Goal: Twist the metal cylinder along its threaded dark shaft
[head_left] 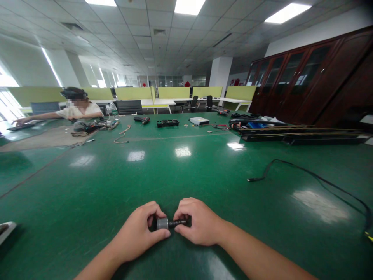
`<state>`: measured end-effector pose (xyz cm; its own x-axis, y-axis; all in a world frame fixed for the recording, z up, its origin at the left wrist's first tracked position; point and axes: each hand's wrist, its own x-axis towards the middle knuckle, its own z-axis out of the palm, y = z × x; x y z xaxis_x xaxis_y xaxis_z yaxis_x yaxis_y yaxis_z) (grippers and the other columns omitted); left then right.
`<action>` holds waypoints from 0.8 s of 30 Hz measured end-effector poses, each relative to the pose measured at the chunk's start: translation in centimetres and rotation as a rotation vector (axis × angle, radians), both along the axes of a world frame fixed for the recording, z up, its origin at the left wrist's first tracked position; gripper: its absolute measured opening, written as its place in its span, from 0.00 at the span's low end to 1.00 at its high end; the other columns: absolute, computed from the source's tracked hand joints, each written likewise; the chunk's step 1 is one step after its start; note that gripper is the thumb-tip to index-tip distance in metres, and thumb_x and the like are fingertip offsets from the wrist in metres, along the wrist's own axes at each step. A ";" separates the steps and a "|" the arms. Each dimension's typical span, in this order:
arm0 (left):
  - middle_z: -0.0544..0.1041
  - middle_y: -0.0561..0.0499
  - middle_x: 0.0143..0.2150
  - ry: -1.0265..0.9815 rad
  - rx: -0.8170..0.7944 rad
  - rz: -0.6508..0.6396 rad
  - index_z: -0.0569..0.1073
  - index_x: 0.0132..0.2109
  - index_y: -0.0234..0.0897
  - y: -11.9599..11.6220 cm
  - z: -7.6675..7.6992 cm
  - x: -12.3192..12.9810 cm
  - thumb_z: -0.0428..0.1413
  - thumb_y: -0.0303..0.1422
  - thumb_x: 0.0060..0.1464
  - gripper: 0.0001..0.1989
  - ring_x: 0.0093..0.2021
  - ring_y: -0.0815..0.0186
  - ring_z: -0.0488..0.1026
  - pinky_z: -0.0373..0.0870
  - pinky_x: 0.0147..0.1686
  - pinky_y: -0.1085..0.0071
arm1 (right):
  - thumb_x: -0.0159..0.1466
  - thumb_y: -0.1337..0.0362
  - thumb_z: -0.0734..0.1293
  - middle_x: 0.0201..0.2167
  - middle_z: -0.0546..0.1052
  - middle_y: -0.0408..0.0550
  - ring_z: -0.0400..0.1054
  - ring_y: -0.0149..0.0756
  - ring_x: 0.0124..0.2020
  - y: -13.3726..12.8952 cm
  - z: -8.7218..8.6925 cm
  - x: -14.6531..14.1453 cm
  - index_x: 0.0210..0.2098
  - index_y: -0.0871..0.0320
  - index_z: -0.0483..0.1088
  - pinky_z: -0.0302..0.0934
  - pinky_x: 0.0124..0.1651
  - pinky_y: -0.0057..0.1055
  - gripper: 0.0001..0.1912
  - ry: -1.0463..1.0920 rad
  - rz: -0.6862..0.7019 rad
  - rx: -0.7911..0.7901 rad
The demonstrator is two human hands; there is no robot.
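Observation:
Close to the front of the green table [163, 171], a small grey metal cylinder [162, 223] lies on its side with a dark ridged shaft [175, 223] sticking out to the right. My left hand [142, 227] is closed round the cylinder, thumb in front and fingers behind. My right hand [199, 222] is closed at the shaft, its thumb and fingers curled about the far end. The two hands face each other, with part of the shaft showing between them. I cannot tell whether the cylinder touches the tabletop.
A black cable [305, 168] curves across the right side. Farther back stand a power drill [142, 120], a black plastic part [168, 123], a silver box-shaped drive [199, 121] and long black rails [320, 138]. Another person [80, 109] sits at the far left. A white-edged tray [7, 230] shows at left.

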<state>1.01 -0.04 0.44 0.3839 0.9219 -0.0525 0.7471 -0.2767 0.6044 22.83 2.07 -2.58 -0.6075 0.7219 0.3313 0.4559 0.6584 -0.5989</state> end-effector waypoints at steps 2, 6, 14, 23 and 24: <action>0.70 0.55 0.32 0.006 0.001 0.000 0.74 0.37 0.38 0.0 0.0 -0.1 0.63 0.38 0.47 0.11 0.33 0.65 0.66 0.58 0.32 0.72 | 0.51 0.68 0.72 0.26 0.71 0.40 0.65 0.32 0.30 0.1 0.1 0.2 0.29 0.57 0.73 0.57 0.38 0.30 0.06 -0.006 -0.005 0.012; 0.69 0.56 0.32 0.020 0.016 -0.021 0.73 0.36 0.38 0.0 0.1 -0.3 0.63 0.39 0.48 0.11 0.33 0.65 0.66 0.59 0.33 0.73 | 0.49 0.70 0.71 0.25 0.72 0.40 0.66 0.32 0.30 0.9 0.1 1.4 0.27 0.57 0.74 0.58 0.37 0.30 0.06 -0.023 0.048 -0.004; 0.69 0.56 0.31 0.028 0.013 -0.031 0.71 0.34 0.37 -0.4 0.3 -0.7 0.63 0.38 0.49 0.11 0.32 0.66 0.66 0.59 0.33 0.73 | 0.47 0.74 0.70 0.22 0.70 0.40 0.64 0.30 0.25 2.1 0.1 2.8 0.24 0.60 0.74 0.57 0.29 0.25 0.05 0.029 -0.019 -0.133; 0.69 0.56 0.31 0.022 0.013 -0.026 0.71 0.33 0.37 -0.3 0.3 -0.6 0.62 0.37 0.48 0.10 0.32 0.66 0.65 0.58 0.32 0.73 | 0.47 0.73 0.72 0.22 0.71 0.41 0.64 0.30 0.26 1.5 0.4 2.1 0.24 0.59 0.76 0.58 0.32 0.27 0.05 0.010 0.021 -0.101; 0.69 0.56 0.31 0.020 0.012 -0.027 0.70 0.33 0.37 -0.3 0.2 -0.6 0.62 0.37 0.49 0.10 0.32 0.66 0.65 0.58 0.32 0.73 | 0.47 0.73 0.72 0.22 0.72 0.41 0.65 0.30 0.26 1.5 0.4 2.0 0.25 0.59 0.76 0.58 0.32 0.27 0.05 0.009 0.021 -0.097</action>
